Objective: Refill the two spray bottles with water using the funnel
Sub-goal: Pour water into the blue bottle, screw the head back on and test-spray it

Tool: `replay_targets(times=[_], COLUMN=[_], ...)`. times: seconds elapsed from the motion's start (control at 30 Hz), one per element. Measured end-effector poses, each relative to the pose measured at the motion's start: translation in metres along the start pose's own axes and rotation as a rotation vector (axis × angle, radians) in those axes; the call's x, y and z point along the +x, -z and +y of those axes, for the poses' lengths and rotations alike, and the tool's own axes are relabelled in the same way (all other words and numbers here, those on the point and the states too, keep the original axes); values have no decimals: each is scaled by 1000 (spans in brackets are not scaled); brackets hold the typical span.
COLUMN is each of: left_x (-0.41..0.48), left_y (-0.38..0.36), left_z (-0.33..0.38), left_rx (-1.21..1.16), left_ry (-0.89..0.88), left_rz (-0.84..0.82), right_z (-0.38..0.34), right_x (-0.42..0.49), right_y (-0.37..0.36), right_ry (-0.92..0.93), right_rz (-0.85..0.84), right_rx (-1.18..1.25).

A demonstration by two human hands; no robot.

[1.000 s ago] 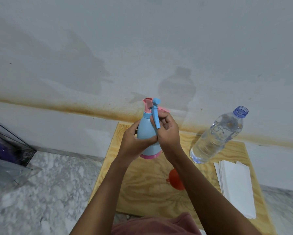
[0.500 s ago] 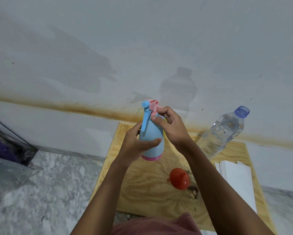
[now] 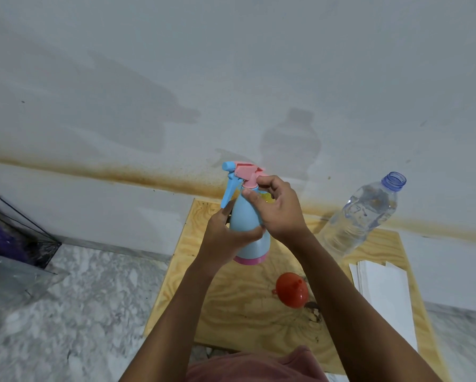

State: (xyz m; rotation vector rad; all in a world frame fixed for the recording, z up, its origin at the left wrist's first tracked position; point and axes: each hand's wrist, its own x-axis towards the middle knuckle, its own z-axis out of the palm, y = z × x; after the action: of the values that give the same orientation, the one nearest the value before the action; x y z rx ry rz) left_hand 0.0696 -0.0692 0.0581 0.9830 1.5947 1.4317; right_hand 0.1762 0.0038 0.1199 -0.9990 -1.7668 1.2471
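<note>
Over the wooden board: a blue spray bottle [image 3: 249,230] was held up in both hands, upright, clear of the wood.
Left hand: the left hand [image 3: 226,241] was wrapped around the bottle's lower body, fingers closed on it, thumb across the front.
Right hand: the right hand [image 3: 278,213] was up at the neck, fingertips [image 3: 248,192] pinched on the pink collar just under the pink spray head [image 3: 246,173], fingers curled in tight.
Trigger: the blue trigger [image 3: 228,193] hung down on the left side of the neck, nozzle pointing left.
Second spray bottle: something yellow showed behind the right hand's fingers; it may have been the other bottle, but it was too hidden to be sure.
Funnel: the red funnel [image 3: 292,290] sat on the board [image 3: 231,321], wide mouth down and spout up, near the person's right forearm.
Water bottle: the clear water bottle [image 3: 360,216] stood at the board's far right, cap off, partly filled, well apart from both hands.
Paper: a white stack of paper [image 3: 385,296] lay along the board's right edge, just beside the water bottle.
Floor: grey marble floor [image 3: 80,312] lay under the board, with a clear box [image 3: 13,232] at the far left by the wall.
</note>
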Motion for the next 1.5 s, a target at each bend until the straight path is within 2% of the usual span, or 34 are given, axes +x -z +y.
replay_targets(times=[0.3, 0.57, 0.73, 1.0, 1.1, 1.2, 1.3, 1.4, 1.5], left_x=[-1, -6, -5, -11, -11, -14, -17, -19, -19], left_y=[1, 0, 3, -3, 2, 10, 11, 9, 15], left_z=[1, -1, -5, -10, -9, -7, -6, -7, -11], left_rx=[38, 48, 39, 27, -11, -100, -90, -109, -95], left_ry=[-22, -46, -26, -15, -10, -2, 19, 68, 114], left_rz=[-38, -55, -93, -79, -127, -268, -402, -461, -471], right_z=[5, 13, 10, 14, 8, 3, -3, -3, 0], right_x=[-6, -7, -9, -12, -14, -11, -6, -4, -6], right_y=[-3, -1, 1, -2, 3, 15, 20, 18, 14], right_ry=[38, 51, -3, -13, 1, -20, -29, -45, -74], right_rz=[90, 103, 80, 213, 133, -91, -291, -363, -363], right_rx=[-20, -37, 23, 83, 72, 64, 22, 32, 85])
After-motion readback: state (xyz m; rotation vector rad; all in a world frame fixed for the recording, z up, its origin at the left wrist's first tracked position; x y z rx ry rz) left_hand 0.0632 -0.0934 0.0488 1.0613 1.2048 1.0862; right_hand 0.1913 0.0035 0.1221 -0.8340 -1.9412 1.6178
